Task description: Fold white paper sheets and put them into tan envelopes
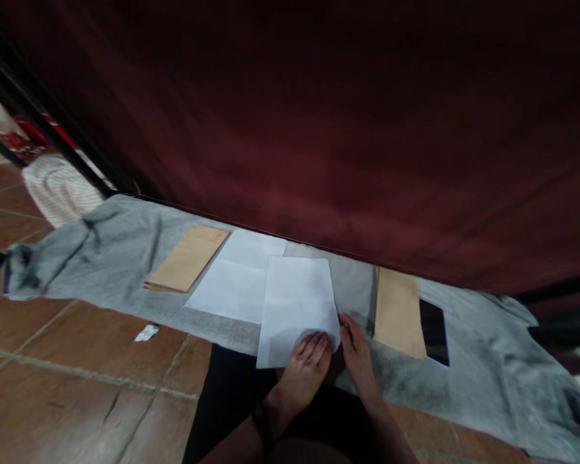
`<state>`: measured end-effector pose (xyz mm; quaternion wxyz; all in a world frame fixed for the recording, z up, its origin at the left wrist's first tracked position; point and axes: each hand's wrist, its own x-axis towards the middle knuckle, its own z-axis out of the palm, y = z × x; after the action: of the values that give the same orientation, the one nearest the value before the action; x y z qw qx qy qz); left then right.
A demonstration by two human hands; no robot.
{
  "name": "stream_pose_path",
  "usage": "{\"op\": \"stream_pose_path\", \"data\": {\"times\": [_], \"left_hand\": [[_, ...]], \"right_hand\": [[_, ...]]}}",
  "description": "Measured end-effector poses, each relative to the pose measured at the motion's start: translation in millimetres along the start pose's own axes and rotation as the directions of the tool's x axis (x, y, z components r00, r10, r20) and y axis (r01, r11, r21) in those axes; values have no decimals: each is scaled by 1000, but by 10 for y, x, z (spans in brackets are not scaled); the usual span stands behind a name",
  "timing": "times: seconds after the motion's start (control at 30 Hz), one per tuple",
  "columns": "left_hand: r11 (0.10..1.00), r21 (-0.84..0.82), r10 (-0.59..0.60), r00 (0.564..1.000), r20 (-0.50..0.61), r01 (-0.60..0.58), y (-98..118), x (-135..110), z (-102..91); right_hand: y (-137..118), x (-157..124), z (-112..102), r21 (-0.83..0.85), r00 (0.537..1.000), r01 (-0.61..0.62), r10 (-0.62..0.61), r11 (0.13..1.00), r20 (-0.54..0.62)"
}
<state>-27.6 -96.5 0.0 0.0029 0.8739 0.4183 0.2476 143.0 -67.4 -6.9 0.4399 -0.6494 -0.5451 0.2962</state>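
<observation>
Where the top sheet (297,293) is laid: across another sheet (236,274), over grey cloth (120,241)
Its face: plain white, shadowed
Left fingers (313,346): rested upon it
Right fingers (350,328): curled at its edge; either grip cannot be told

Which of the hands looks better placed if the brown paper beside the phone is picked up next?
Probably the right hand: it is near the top white sheet's right edge, closer to the brown paper. The left hand rests on that sheet, farther away.

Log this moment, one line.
left hand: on top white sheet; right hand: at its right edge; alongside: left brown paper, right brown paper, phone; beneath: grey cloth
</observation>
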Motion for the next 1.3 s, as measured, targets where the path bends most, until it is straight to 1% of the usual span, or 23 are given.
{"op": "stream_pose_path", "data": {"times": [0.1, 0.2, 0.3, 0.4, 0.47, 0.53, 0.67, 0.8, 0.87, 0.9, 0.97, 1.07, 1.13, 1.17, 1.23, 1.3], "left_hand": [[994, -23, 107, 994, -16, -108, 55, -32, 0], [985, -35, 166, 985, -53, -168, 77, -31, -23], [980, -54, 186, 980, -68, -190, 29, 16, -65], [985, -61, 157, 987, -35, -159, -52, 55, -88], [990, -61, 126, 992, -5, -126, -98, 54, -80], [993, -60, 106, 994, 23, -104, -133, 37, -53], [996, -42, 76, 994, 73, -73, -181, 20, 29], [997, -22, 78, 993, 93, -76, -184, 76, 105], [997, -13, 82, 991, 103, -81, -157, 107, 125], [997, -10, 79, 991, 109, -79, -137, 118, 127], [999, -19, 52, 994, 97, -50, -94, 129, 110], [997, -80, 1, 999, 51, 3, -70, 155, 31], [994, -102, -24, 999, 36, 28, -119, 229, -35], [995, -93, -41, 999, 32, 44, -167, 294, -63], [995, -33, -98, 995, 24, 99, -305, 484, -90], [984, 30, -176, 984, 24, 175, -481, 730, -74]], "right_hand": [[-57, 116, 56, 76, 998, -59, 61, 995, -18], [-81, 204, 56, 166, 994, -91, 100, 982, -49], [-47, 230, 6, 224, 991, -68, 92, 972, -98], [27, 229, -50, 216, 987, -50, 82, 975, -139], [64, 244, -65, 185, 989, -52, 77, 981, -128], [73, 283, -59, 149, 993, -55, 69, 987, -92], [27, 421, -22, 83, 997, -56, 59, 995, -38], [-17, 546, -13, 23, 998, -50, 51, 998, -24], [-30, 562, -20, -47, 999, -49, 48, 998, -25], [-37, 555, -24, -96, 999, -32, 30, 995, -25], [-55, 517, -35, -216, 998, 33, -42, 976, -38], [-94, 450, -51, -401, 981, 126, -174, 907, -85], [-130, 436, -42, -465, 966, 175, -242, 868, -90], [-150, 445, -25, -468, 962, 203, -266, 860, -71], [-197, 496, 45, -424, 958, 255, -286, 869, -9], [-247, 585, 159, -366, 959, 279, -280, 888, 52]]}}
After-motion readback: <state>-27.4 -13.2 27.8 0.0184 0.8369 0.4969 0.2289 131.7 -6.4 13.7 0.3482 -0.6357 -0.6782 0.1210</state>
